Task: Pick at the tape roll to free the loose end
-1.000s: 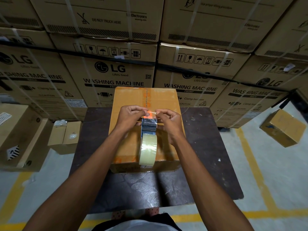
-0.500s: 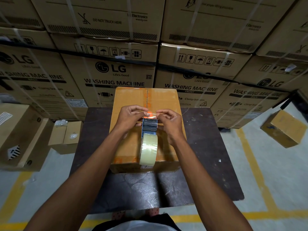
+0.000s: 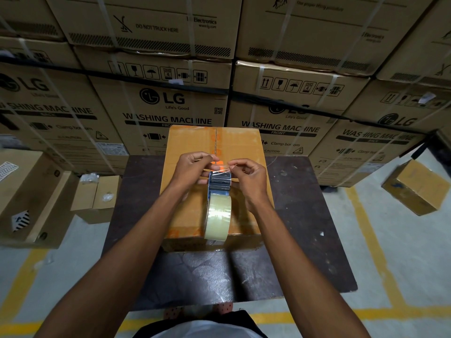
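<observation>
Both hands' fingers (image 3: 211,159) pinch the tape end (image 3: 220,169) (above the dispenser (image 3: 219,184)).

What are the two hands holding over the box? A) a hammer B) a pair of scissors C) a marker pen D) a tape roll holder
D: the left hand and right hand pinch clear tape at the tape roll holder, which sits over the box.
</observation>
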Motion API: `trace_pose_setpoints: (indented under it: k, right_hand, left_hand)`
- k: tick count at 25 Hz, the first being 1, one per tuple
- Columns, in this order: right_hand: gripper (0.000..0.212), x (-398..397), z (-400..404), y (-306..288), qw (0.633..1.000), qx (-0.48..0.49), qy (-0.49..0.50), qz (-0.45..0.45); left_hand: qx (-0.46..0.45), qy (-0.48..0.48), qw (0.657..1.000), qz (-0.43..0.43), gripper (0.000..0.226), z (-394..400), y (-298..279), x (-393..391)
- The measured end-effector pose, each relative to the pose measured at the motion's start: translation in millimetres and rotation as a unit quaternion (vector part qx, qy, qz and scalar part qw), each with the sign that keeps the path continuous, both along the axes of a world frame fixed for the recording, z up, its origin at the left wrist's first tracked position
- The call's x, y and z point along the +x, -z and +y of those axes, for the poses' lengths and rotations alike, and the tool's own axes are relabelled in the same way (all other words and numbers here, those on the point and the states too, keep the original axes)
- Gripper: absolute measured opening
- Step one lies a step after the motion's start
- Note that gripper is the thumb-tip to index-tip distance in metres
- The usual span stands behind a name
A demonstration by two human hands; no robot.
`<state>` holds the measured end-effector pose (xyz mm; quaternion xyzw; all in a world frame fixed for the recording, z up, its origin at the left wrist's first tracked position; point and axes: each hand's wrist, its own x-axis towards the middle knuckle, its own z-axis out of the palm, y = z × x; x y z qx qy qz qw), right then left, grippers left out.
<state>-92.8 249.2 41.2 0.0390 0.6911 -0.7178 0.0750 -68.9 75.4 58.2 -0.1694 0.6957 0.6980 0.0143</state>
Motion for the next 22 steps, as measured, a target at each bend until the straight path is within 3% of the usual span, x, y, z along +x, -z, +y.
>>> trace_pose_setpoints:
  k: [15,22]
  right_hand:
    - [0.011,-0.3,0.2,6.4,0.999,0.029,0.013,0.037]
    - [0.014,-0.8,0.9,-1.6,0.999,-0.001,0.034,-0.035]
  left_hand:
    - [-0.022,0.013,1.000,0.009,0.015,0.7,2.7,-4.0]
    - [-0.025,0.002,1.000,0.019,0.022,2.2,4.4,-4.1]
